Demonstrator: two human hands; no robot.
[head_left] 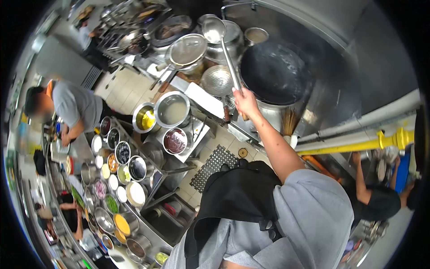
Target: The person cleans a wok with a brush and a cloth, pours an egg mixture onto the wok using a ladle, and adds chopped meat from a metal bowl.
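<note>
My right hand [245, 102] is wrapped round the handle of a long metal ladle [214, 29], whose bowl points away from me, over the pots at the back. Right of the ladle sits a large dark wok [275, 74] with nothing in it but whitish marks. A perforated strainer [218, 80] lies just left of the ladle's handle, and a round mesh strainer [188, 49] rests over a pot farther left. A bamboo brush [290, 122] stands below the wok, near my forearm. My left hand is out of view.
Bowls of yellow liquid [146, 118], cloudy liquid [172, 110] and dark red sauce [175, 141] stand on the left. Many ingredient containers line the counter [154, 190]. A co-worker [74, 103] works at the left; other people are at the right and far left. A yellow pipe [389, 140] runs right.
</note>
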